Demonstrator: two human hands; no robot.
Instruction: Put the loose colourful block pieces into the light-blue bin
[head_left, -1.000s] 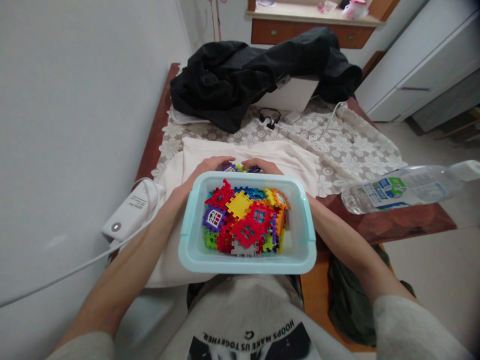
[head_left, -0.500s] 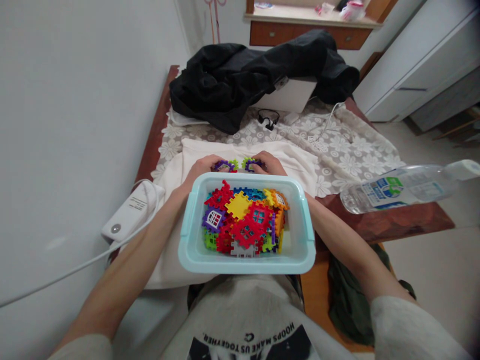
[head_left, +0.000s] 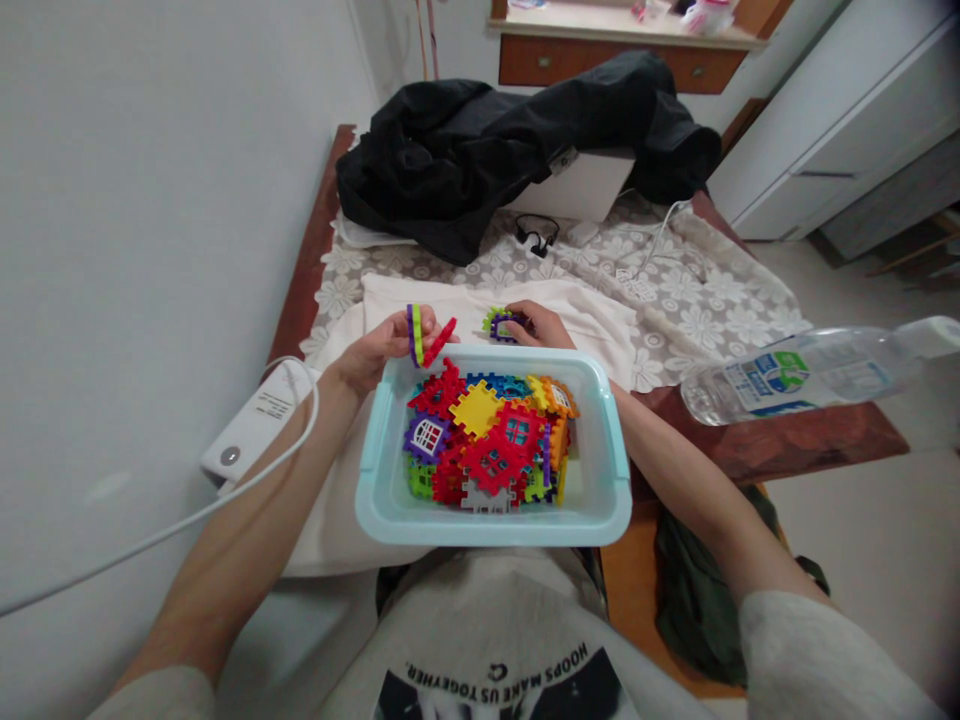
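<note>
A light blue plastic tub (head_left: pixel 375 500) stands close in front of my body, holding several interlocking building tiles (head_left: pixel 499 440) in red, yellow, purple, green and other colours. Above its far left corner, my left hand (head_left: pixel 390 345) is closed on a few building tiles (head_left: pixel 418 335), green, purple and red, turned edge-on. Behind the far rim, my right hand (head_left: pixel 538 325) grips green and purple building tiles (head_left: pixel 501 323) low over the white cloth (head_left: pixel 461 295). The tub's rim hides part of both hands.
A clear bottle (head_left: pixel 795 375) lies on its side at the table's right edge. On the left is a white power strip (head_left: pixel 255 425) with a cable. A black garment (head_left: pixel 495 150), a white laptop-like panel (head_left: pixel 581 190) and black earphones (head_left: pixel 536 237) are at the back.
My left hand has lifted and moved left, turning its tiles from flat to edge-on, so a red piece shows at an angle. My right hand has stayed nearly in place.
</note>
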